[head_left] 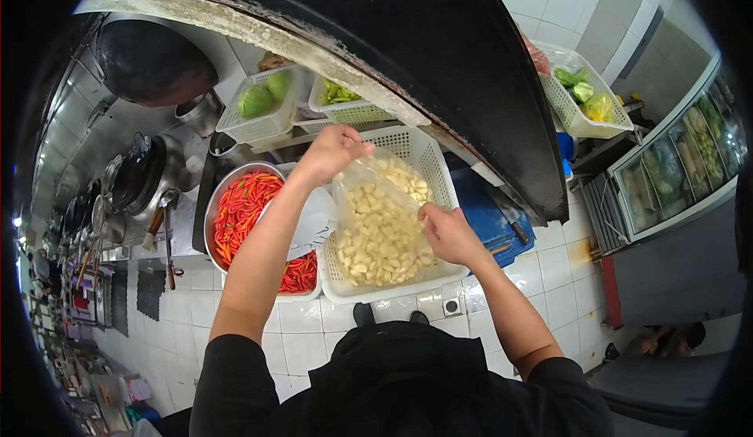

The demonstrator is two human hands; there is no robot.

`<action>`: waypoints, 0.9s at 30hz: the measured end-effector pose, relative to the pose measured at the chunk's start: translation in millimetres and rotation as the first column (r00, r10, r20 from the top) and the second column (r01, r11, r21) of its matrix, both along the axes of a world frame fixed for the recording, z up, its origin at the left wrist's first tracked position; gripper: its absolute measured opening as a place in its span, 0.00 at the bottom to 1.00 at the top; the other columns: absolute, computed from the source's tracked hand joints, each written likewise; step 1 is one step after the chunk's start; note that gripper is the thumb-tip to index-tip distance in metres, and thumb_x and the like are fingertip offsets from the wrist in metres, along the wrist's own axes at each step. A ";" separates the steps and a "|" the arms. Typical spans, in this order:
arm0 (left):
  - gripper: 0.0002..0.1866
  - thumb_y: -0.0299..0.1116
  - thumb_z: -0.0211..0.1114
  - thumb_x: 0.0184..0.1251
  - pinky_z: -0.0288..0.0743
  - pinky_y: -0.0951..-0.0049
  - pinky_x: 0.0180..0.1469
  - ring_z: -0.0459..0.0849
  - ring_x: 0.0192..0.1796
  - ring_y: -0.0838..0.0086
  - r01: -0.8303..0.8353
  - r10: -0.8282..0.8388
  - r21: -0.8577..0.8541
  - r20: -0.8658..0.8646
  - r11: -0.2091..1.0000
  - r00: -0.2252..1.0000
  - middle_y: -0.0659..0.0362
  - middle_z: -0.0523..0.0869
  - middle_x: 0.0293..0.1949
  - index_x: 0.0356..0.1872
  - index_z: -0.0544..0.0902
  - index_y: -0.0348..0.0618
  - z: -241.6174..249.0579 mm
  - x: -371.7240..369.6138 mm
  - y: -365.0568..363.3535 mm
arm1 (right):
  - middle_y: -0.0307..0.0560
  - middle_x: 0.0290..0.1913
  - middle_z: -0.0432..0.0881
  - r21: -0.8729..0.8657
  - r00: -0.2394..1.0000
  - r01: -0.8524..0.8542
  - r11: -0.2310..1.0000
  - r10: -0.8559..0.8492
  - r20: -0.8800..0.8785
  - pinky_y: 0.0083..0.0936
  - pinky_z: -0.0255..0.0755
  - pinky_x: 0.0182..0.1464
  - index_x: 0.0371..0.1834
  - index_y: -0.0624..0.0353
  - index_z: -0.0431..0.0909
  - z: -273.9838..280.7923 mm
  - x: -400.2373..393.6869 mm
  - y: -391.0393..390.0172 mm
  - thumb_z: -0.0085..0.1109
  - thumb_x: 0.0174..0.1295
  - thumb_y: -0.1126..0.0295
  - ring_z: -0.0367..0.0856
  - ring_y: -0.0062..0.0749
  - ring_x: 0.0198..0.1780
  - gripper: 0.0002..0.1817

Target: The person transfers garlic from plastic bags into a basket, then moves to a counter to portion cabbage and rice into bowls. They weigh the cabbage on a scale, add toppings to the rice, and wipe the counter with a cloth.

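A clear plastic bag [375,233] full of peeled, pale garlic cloves lies in a white perforated basket [438,172]. My left hand [336,154] is closed on the bag's upper left edge. On the bag's right edge, my right hand [444,233] pinches the plastic. To the left of the basket stands a metal bowl of red chilies [241,205]. More red chilies [299,274] lie in a white container below it, partly covered by a whitish sheet [315,221].
Baskets with cabbages [256,101] and green peppers [339,92] stand behind. A knife [514,223] rests on a blue board [478,202] at right. A dark hood edge [439,115] overhangs. Woks [149,174] line the left. Another person [676,338] is at lower right.
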State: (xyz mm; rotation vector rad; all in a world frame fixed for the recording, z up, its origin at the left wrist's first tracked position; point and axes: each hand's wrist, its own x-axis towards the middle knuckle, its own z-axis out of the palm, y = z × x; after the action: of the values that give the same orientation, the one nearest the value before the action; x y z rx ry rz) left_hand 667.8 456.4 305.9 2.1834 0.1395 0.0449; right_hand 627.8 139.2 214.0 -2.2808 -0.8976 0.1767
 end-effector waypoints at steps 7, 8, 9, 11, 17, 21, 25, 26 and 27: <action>0.11 0.38 0.76 0.73 0.82 0.71 0.52 0.89 0.44 0.77 0.061 -0.046 0.236 -0.067 0.970 0.997 0.52 0.95 0.38 0.42 0.95 0.39 7.4 5.6 -10.7 | 0.53 0.41 0.90 -0.373 0.992 -0.116 0.921 0.128 0.008 0.50 0.69 0.59 0.44 0.56 0.86 -34.8 3.1 6.9 0.69 0.69 0.65 0.87 0.53 0.52 0.08; 0.10 0.35 0.73 0.75 0.82 0.72 0.50 0.89 0.42 0.77 0.071 -0.076 0.167 0.026 0.983 0.997 0.55 0.95 0.34 0.43 0.95 0.38 -18.6 9.3 -12.6 | 0.50 0.39 0.88 -0.204 0.984 -0.009 0.979 0.046 0.174 0.46 0.69 0.58 0.42 0.55 0.87 -29.7 8.5 0.5 0.70 0.69 0.64 0.86 0.52 0.49 0.07; 0.10 0.35 0.73 0.75 0.82 0.72 0.50 0.89 0.42 0.77 0.083 -0.088 0.169 0.021 0.982 0.996 0.55 0.95 0.34 0.43 0.95 0.38 -28.5 6.4 -15.4 | 0.47 0.37 0.86 -0.021 0.947 0.076 0.997 -0.065 0.316 0.43 0.70 0.57 0.40 0.55 0.88 -17.2 8.4 -5.8 0.70 0.69 0.64 0.85 0.50 0.45 0.07; 0.09 0.34 0.74 0.75 0.81 0.73 0.48 0.88 0.41 0.78 0.147 -0.161 0.151 0.079 0.978 0.984 0.57 0.96 0.38 0.45 0.95 0.40 -33.2 8.5 -12.1 | 0.49 0.38 0.85 0.265 0.915 0.154 0.952 -0.239 0.324 0.42 0.70 0.60 0.40 0.56 0.90 -0.6 12.8 -16.4 0.70 0.68 0.69 0.83 0.51 0.43 0.04; 0.12 0.35 0.72 0.80 0.78 0.73 0.39 0.82 0.35 0.80 -0.027 0.082 -0.368 0.135 0.929 0.987 0.64 0.87 0.32 0.42 0.90 0.34 -19.7 22.6 -3.2 | 0.54 0.38 0.83 0.525 0.953 0.281 0.803 -0.298 -0.056 0.37 0.77 0.43 0.40 0.63 0.83 12.0 16.7 -14.0 0.62 0.72 0.78 0.84 0.53 0.41 0.02; 0.14 0.38 0.70 0.82 0.72 0.78 0.33 0.79 0.32 0.82 -0.087 0.222 -0.515 0.208 0.853 0.953 0.67 0.83 0.29 0.44 0.89 0.35 6.4 25.0 3.8 | 0.52 0.35 0.80 0.647 0.943 0.333 0.686 -0.254 -0.216 0.31 0.74 0.40 0.41 0.64 0.81 39.8 13.4 11.3 0.61 0.76 0.76 0.78 0.39 0.33 0.04; 0.19 0.45 0.69 0.83 0.73 0.76 0.35 0.78 0.33 0.81 -0.059 0.113 -0.356 0.133 0.933 0.985 0.66 0.82 0.29 0.45 0.89 0.34 26.2 3.5 7.5 | 0.55 0.34 0.82 0.614 0.968 0.205 0.763 -0.250 -0.012 0.35 0.75 0.40 0.43 0.64 0.82 56.7 16.4 21.6 0.61 0.78 0.72 0.82 0.44 0.34 0.06; 0.25 0.52 0.72 0.78 0.80 0.67 0.42 0.87 0.37 0.69 0.013 -0.021 0.041 0.187 0.999 0.982 0.57 0.90 0.34 0.48 0.90 0.32 18.6 5.4 11.6 | 0.57 0.36 0.84 0.487 0.978 0.132 0.863 -0.194 0.079 0.40 0.77 0.41 0.43 0.64 0.83 57.3 29.6 19.3 0.62 0.77 0.71 0.84 0.51 0.37 0.07; 0.25 0.51 0.72 0.77 0.81 0.61 0.46 0.88 0.37 0.57 0.062 -0.349 0.728 0.251 0.683 0.903 0.50 0.95 0.40 0.52 0.91 0.32 -30.1 1.5 32.9 | 0.59 0.37 0.86 0.339 0.980 0.059 0.939 -0.119 0.160 0.44 0.78 0.42 0.43 0.63 0.84 57.5 37.8 19.0 0.64 0.76 0.69 0.86 0.58 0.41 0.07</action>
State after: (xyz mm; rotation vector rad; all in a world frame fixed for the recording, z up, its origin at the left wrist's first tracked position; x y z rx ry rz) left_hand 669.3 489.3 275.8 2.9013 -0.4293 0.4543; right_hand 665.6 158.2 271.5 -2.0345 -0.8388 -0.2106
